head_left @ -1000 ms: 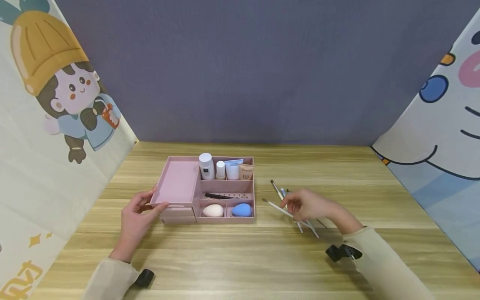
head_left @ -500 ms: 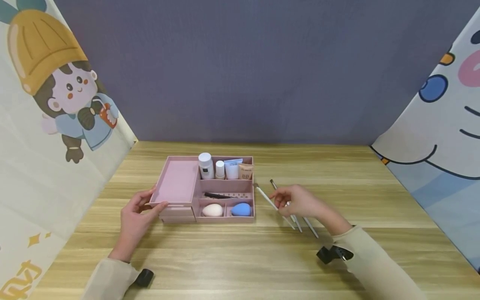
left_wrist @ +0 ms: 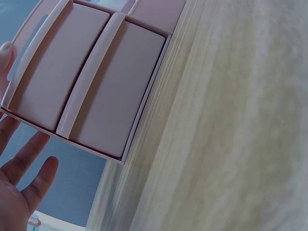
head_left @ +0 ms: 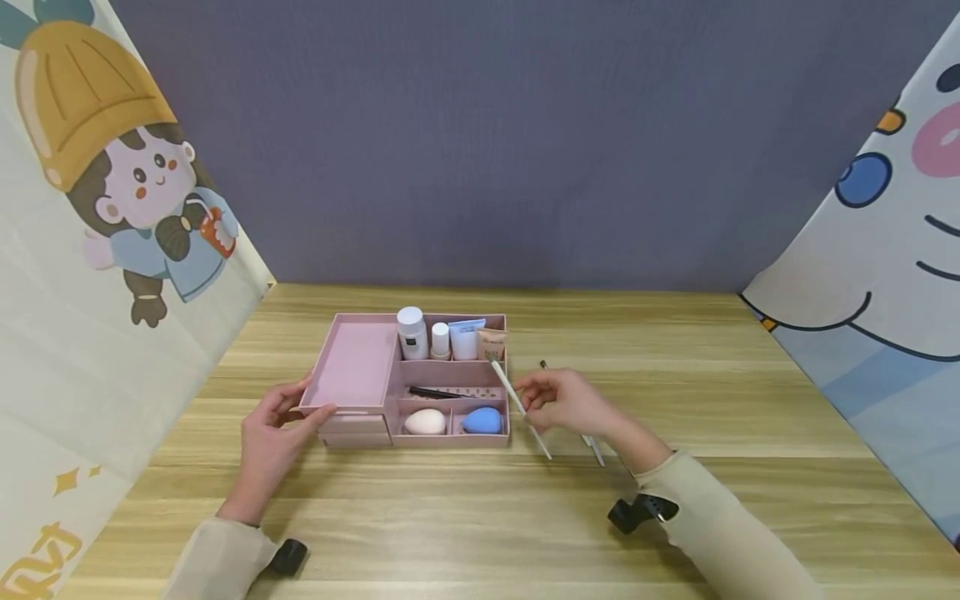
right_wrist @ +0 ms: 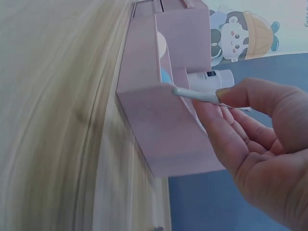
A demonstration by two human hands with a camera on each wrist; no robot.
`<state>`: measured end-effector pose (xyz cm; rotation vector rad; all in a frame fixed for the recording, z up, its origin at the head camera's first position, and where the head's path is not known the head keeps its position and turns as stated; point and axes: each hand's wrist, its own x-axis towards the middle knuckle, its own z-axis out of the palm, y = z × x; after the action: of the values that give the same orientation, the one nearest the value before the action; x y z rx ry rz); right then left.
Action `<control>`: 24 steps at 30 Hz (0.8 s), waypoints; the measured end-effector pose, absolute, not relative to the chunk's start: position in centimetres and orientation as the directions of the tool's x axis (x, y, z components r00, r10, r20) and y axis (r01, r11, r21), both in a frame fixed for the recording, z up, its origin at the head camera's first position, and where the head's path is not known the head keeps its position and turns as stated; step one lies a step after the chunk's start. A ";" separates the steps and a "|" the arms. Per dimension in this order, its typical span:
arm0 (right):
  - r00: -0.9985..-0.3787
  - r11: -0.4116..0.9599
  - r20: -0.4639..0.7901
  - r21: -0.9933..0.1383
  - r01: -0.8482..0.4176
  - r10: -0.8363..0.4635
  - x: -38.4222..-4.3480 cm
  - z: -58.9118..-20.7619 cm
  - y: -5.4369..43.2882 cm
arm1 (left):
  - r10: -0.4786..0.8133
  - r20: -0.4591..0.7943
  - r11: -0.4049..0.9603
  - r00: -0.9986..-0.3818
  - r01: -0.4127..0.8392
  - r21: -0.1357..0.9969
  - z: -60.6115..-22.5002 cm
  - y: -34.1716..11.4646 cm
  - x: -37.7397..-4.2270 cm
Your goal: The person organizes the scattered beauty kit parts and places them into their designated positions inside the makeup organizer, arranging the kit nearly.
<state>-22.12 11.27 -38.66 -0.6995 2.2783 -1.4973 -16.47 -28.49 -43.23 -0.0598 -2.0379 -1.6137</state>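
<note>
My right hand (head_left: 562, 402) pinches a white makeup brush (head_left: 517, 404) between thumb and fingers. The brush slants beside the right wall of a pink makeup organizer (head_left: 356, 362), its bristle end overlapping the back right compartment in the head view. In the right wrist view, the handle end of the white brush (right_wrist: 195, 95) shows near the organizer's side wall (right_wrist: 163, 125). At the organizer's front left corner, my left hand (head_left: 273, 433) holds on, thumb on the front rim and fingers along the left side. Two closed drawers (left_wrist: 113, 86) face the left wrist camera.
The back compartment holds a white bottle (head_left: 412, 333), a small white-capped bottle (head_left: 440, 340) and two tubes (head_left: 467, 340). A black pen-like stick (head_left: 435, 392) lies in the middle. Cream (head_left: 426, 422) and blue (head_left: 482, 420) sponges sit in front. More brushes (head_left: 594, 450) lie under my right hand.
My right hand has lifted the white makeup brush from the loose brushes and carried it left to the organizer's right side. The left hand and the organizer have stayed put.
</note>
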 end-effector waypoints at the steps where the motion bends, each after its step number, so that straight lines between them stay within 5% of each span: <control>1: -0.829 0.319 -0.002 -0.924 -0.212 -0.559 -22.1 -38.6 11.0 | -0.286 0.433 0.282 -0.855 0.357 0.891 -43.2 -28.5 -16.5; 24: -0.854 -0.043 -0.037 -0.997 0.069 -0.519 -22.4 -39.3 3.9 | -0.280 0.438 0.278 -0.854 0.364 0.889 -43.1 -29.1 -16.2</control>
<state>-22.38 3.87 -39.27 -0.4747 1.8331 -1.9516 -16.23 -29.09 -43.14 -0.0756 -2.0308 -1.6188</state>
